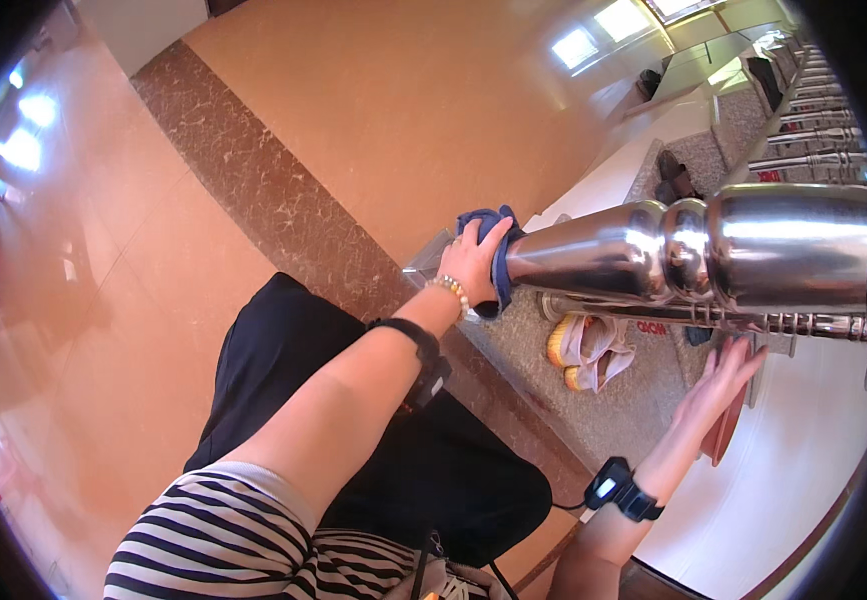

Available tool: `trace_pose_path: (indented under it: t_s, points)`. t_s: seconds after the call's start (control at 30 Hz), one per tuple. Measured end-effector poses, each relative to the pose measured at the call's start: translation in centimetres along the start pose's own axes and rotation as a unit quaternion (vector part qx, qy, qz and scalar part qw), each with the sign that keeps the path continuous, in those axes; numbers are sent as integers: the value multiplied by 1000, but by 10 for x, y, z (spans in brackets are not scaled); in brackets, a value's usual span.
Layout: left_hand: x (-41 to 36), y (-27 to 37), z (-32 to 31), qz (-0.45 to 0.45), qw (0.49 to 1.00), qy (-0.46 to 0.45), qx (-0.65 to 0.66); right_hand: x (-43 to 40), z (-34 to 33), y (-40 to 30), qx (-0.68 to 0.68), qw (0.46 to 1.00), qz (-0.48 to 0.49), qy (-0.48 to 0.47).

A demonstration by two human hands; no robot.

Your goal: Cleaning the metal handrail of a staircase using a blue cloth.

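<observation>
My left hand [471,262] grips a dark blue cloth [509,274], pressed around the narrow lower end of a polished metal newel post [591,255]. The post's wider, ringed part extends to the right. Below it in the picture, my right hand [722,375] holds nothing, its fingers apart and close to a thinner metal baluster [763,319]. Whether the fingertips touch that baluster, I cannot tell. A pair of pale shoes with yellow soles [591,352] rests on the speckled stone step [628,412] between my hands.
More metal balusters [816,139] line the staircase at upper right. Dark footwear [673,176] sits on a step behind the post. A reddish-brown rounded object [726,427] is partly hidden by my right hand. A dark marbled band [268,157] crosses the tan tiled floor [373,97].
</observation>
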State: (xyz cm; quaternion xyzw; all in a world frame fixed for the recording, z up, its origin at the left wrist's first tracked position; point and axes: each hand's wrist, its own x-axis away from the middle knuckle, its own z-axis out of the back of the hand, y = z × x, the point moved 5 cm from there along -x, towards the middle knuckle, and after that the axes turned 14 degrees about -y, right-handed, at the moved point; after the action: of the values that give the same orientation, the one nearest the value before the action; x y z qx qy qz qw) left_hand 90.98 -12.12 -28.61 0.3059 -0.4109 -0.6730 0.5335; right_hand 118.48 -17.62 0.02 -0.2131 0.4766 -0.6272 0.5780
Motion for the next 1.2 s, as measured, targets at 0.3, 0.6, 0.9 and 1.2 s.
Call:
trace_pose_path:
  t_s: [0.3, 0.6, 0.9, 1.2]
  points:
    - [-50, 1, 25, 30, 948, -290, -128, -60, 15, 29, 16, 998, 53, 14]
    - [-82, -20, 41, -20, 942, -120, 311, -65, 24, 36, 94, 994, 44, 41]
    - [-28, 26, 26, -72, 954, -260, 130, -51, 25, 19, 138, 980, 96, 104]
    - [15, 2, 4, 183, 973, -107, -86, -97, 66, 85, 202, 969, 108, 89]
